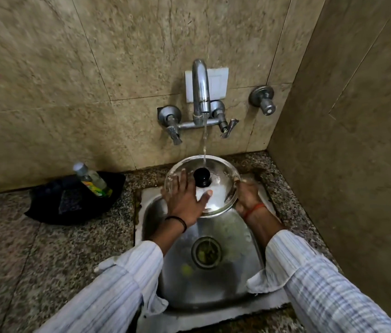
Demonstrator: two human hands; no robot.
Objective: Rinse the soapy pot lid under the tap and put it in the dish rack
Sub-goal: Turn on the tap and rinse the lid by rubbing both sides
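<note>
A round steel pot lid [221,170] with a black knob [201,177] is held tilted over the sink [204,287], white soap foam on its near half. Water runs from the wall tap [200,88] and lands on the lid just behind the knob. My left hand [186,199] lies flat on the lid's top, fingers spread, left of the knob. My right hand [247,197] grips the lid's right rim. No dish rack is in view.
A black dish [52,207] on the granite counter [33,255] at the left holds a soap bottle [92,180] and a scrub pad. A tiled wall stands close on the right. A separate wall valve [264,99] sits right of the tap.
</note>
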